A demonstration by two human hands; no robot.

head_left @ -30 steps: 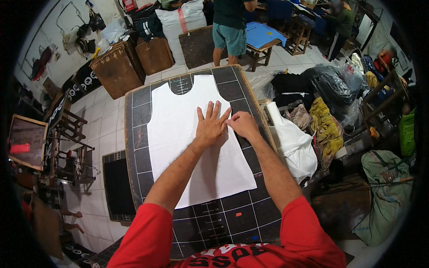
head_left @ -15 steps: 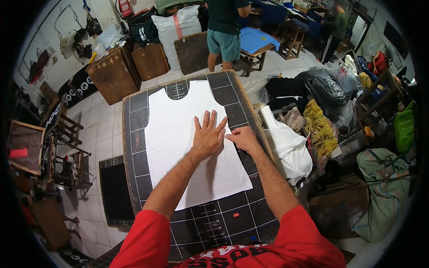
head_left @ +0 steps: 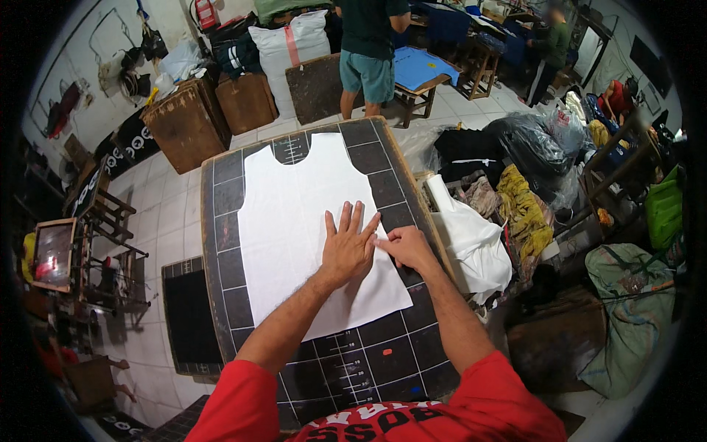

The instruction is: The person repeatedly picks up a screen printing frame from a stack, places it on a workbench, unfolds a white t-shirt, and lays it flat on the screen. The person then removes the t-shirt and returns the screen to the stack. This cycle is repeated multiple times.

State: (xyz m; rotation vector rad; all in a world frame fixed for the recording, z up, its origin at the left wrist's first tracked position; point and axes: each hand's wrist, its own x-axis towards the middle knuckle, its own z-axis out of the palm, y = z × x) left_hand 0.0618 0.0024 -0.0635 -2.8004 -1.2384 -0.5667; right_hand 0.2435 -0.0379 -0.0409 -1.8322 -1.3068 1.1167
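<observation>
Head view — left hand lies flat, fingers spread, probably pinning the white fabric; just beside those fingers, right hand seemingly pinches its edge.

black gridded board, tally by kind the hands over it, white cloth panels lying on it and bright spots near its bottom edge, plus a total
Hands: 2 (left hand, right hand)
White cloth panel: 1 visible; any layers beneath can't be told
Bright spots: 2 (orange-red spot, blue spot)
Total: 5
</observation>
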